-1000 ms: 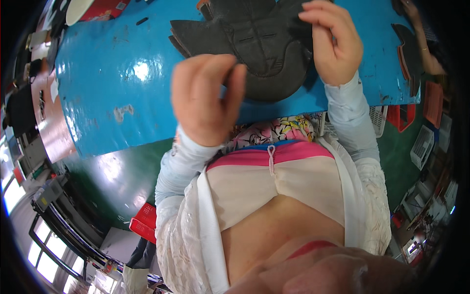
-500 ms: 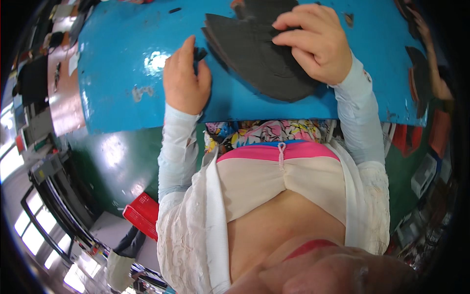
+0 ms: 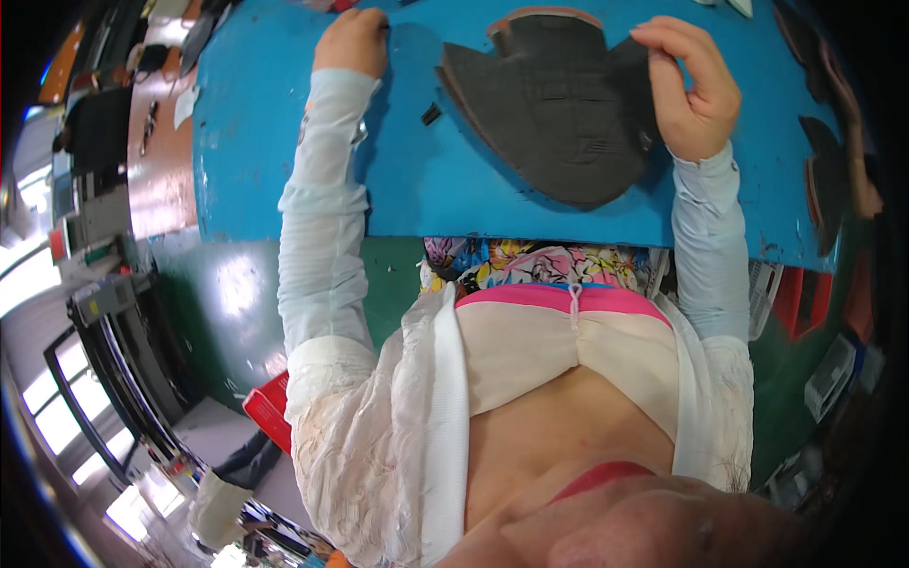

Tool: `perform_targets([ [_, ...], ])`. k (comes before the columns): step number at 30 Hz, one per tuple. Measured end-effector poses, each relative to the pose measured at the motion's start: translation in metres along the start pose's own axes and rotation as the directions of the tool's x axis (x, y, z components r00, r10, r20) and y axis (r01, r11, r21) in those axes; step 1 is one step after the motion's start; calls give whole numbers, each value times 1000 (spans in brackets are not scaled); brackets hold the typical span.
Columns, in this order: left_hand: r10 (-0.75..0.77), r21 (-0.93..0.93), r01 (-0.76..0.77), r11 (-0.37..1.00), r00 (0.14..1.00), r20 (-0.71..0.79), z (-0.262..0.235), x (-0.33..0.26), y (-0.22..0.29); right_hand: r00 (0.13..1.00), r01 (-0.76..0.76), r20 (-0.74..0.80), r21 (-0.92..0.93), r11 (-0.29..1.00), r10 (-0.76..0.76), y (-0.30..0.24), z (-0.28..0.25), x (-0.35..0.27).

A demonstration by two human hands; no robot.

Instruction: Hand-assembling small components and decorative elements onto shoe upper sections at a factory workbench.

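A stack of dark grey, shield-shaped sheet pieces (image 3: 568, 123) lies on the blue table, its rounded end toward me and a reddish-brown edge showing at the far side. My right hand (image 3: 699, 99) is at the stack's right wing, fingers bent and closed on its edge. My left hand (image 3: 352, 43) is far forward on the left, away from the stack, with its fingers curled. Something dark shows at its fingertips, but I cannot make out what it is. Between that hand and the stack, a small black piece (image 3: 432, 115) lies on the table.
The blue table (image 3: 275, 161) has its front edge close to my body. More dark pieces (image 3: 826, 175) lie at its right edge, near another person's arm (image 3: 860, 180). Red crates (image 3: 270, 409) stand on the floor. A brown table (image 3: 156, 180) adjoins on the left.
My left hand has moved forward, and the small black piece it held now lies on the table. My right hand has shifted from the stack's top to its right wing.
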State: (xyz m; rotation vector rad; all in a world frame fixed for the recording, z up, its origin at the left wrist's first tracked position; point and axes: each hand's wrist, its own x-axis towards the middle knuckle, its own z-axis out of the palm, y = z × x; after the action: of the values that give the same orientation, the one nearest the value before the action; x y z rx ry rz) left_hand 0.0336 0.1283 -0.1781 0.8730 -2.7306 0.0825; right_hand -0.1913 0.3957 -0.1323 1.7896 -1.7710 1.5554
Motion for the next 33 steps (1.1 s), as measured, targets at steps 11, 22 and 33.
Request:
perform_targets([
  [11,-143,-867,155,-474,958,250,-87,-68,168,967,-196,230,390,900,111,-49,-1,-7],
  [22,-246,-969,-211,127,940,-237,-61,-83,184,977,13,208,124,992,-39,-46,8,-19],
  [33,-8,-601,-365,711,850,-526,-65,-77,168,887,-231,456,302,925,73,-27,-15,-11],
])
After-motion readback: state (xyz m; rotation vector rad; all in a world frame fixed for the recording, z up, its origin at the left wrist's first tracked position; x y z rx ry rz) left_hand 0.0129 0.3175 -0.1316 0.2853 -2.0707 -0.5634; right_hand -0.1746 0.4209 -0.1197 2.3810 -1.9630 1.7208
